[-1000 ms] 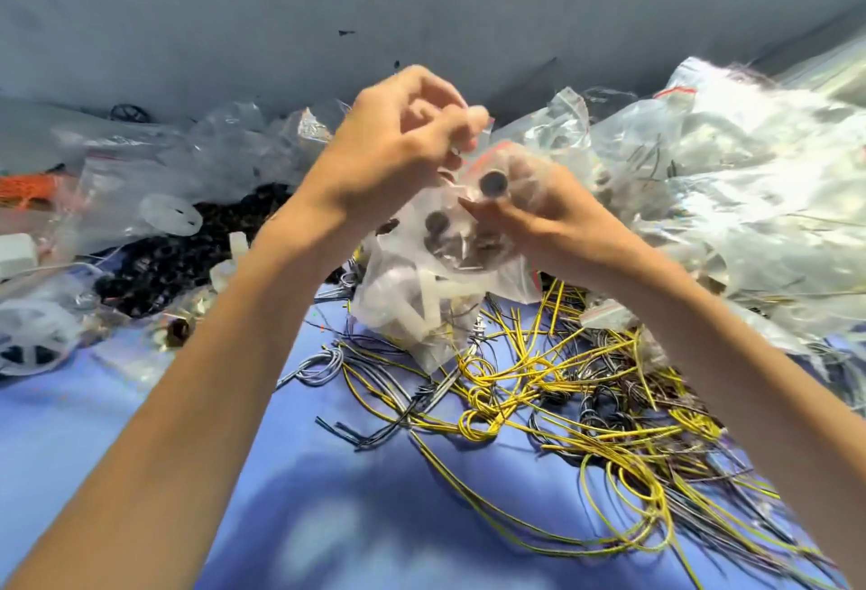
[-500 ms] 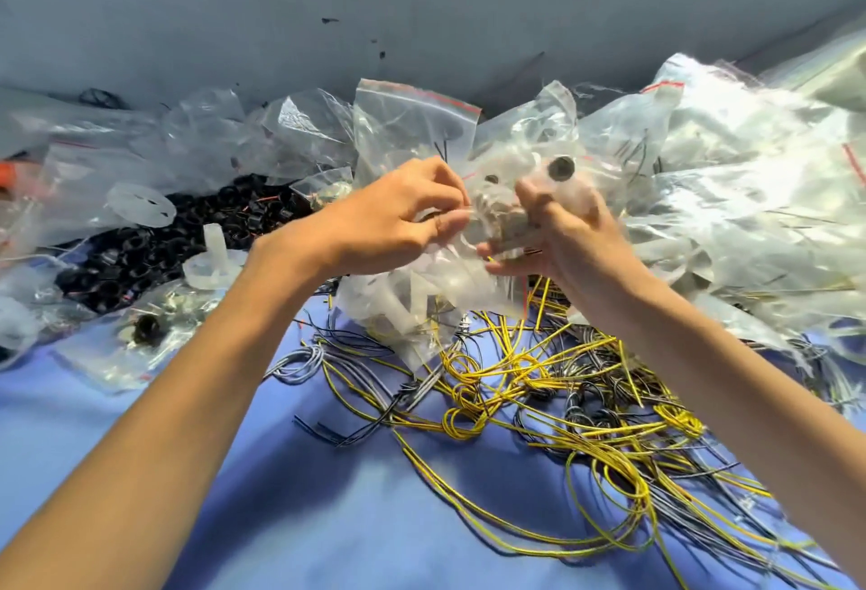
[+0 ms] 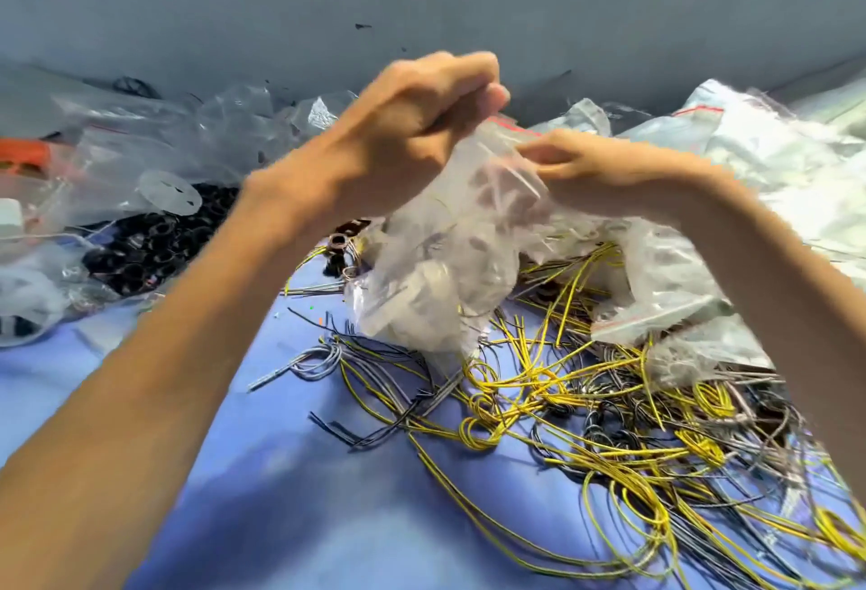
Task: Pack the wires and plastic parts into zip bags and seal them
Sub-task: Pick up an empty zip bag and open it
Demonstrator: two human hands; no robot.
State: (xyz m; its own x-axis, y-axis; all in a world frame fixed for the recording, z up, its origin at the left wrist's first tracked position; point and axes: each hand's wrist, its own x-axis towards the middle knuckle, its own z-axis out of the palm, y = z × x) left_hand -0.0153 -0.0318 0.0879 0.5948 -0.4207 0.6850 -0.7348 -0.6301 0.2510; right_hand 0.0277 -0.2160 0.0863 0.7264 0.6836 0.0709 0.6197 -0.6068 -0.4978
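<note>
Pinching the mouth of the zip bag [image 3: 450, 252], the left hand [image 3: 412, 130] holds its higher end, the right hand [image 3: 590, 167] the lower, seal line running between them.

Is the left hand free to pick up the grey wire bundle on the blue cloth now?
Probably not yet: the left hand pinches the zip bag, as does the right hand. The grey wire bundle lies uncovered.

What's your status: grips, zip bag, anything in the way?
Left grip and right grip both pinching zip bag at its top. Bag holds parts, held above the wires; seal state unclear, blurred. Nothing blocking.
</note>
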